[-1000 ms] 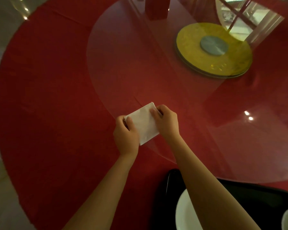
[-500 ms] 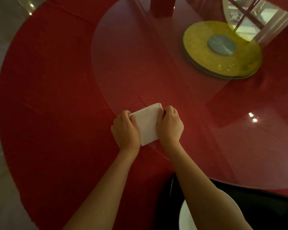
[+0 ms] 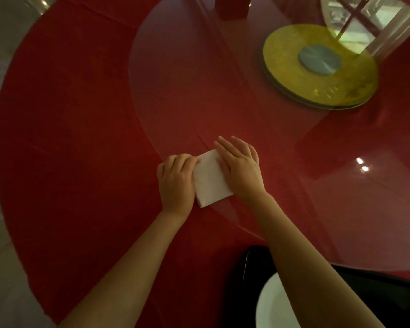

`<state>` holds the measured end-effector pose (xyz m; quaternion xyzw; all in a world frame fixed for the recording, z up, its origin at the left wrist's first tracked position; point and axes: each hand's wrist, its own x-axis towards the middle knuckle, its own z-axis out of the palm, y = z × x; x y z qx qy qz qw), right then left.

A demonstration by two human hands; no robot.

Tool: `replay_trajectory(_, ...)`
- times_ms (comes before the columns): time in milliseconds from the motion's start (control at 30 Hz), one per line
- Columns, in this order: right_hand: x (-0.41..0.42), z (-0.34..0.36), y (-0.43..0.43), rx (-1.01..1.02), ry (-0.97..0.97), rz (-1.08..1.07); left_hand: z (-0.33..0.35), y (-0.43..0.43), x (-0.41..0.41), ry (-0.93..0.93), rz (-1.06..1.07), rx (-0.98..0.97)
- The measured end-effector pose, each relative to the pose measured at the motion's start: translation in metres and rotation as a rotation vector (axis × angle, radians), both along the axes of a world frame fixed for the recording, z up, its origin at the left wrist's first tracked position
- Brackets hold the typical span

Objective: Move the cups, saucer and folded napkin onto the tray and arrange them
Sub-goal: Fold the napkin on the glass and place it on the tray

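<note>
The folded napkin [image 3: 211, 178] lies on the red counter [image 3: 81, 138], straddling the glass turntable edge, not yet on the black tray [image 3: 249, 275]. Left hand [image 3: 175, 183], fingers curled, pins its left edge. Right hand [image 3: 240, 166], fingers extended flat, presses its right side, apparently setting the crease; neither hand's grip encloses it.

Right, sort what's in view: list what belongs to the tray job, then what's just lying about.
Part of the job:
folded napkin, pressed by the left hand and right hand
black tray
white saucer on it

Just lying about:
yellow turntable base
glass turntable
red tablecloth
</note>
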<state>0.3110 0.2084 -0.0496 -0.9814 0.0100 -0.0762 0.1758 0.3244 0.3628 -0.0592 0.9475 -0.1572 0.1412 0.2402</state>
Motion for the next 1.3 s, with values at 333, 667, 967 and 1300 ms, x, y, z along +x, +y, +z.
replay_trajectory(333, 0.006, -0.001, -0.010, -0.054, 0.105, 0.090, 0.023, -0.001, 0.033, 0.179, -0.200, 0.138)
replay_trajectory(667, -0.024, 0.011, -0.002, 0.192, -0.017, -0.266, 0.043, -0.015, 0.061, 0.748, -0.307, 0.282)
replay_trajectory(967, -0.100, 0.016, 0.041, 0.404, 0.021, -0.504, 0.054, -0.005, 0.010, 0.710, -0.320, -0.141)
replay_trajectory(1300, -0.097, 0.053, 0.031, 1.287, 0.056, -0.519, 0.060, -0.017, -0.040, 0.771, 0.028, -0.827)
